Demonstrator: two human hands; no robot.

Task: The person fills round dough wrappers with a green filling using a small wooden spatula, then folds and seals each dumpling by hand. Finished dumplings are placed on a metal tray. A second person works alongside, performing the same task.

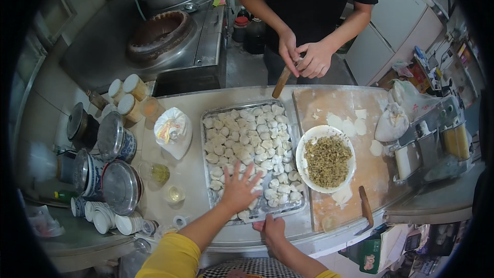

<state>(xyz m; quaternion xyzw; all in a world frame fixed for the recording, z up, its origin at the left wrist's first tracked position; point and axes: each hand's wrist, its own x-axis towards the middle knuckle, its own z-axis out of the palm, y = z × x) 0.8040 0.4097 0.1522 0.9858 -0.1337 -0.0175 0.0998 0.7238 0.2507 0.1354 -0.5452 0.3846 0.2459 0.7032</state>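
A shallow metal tray (266,203) lies before me, with many floured dumplings (239,131) packed in rows across it. Over the dumplings in its nearer half, my left hand (241,191) is spread palm down; whether it presses on them I cannot tell. At the near rim of the tray, my right hand (273,229) grips the edge, with the fingers partly hidden. Just right of the tray stands a white bowl (301,158) of chopped greenish-brown filling (328,160). It rests on a floured wooden board (370,175).
Across the table a co-worker's hands (305,60) hold a wooden-handled tool (281,81). Wrappers (347,126) and another wooden-handled tool (365,206) lie on the right. A white bag (173,131), lidded pots (122,187) and small bowls (102,218) stand left; a pasta machine (420,150) stands far right.
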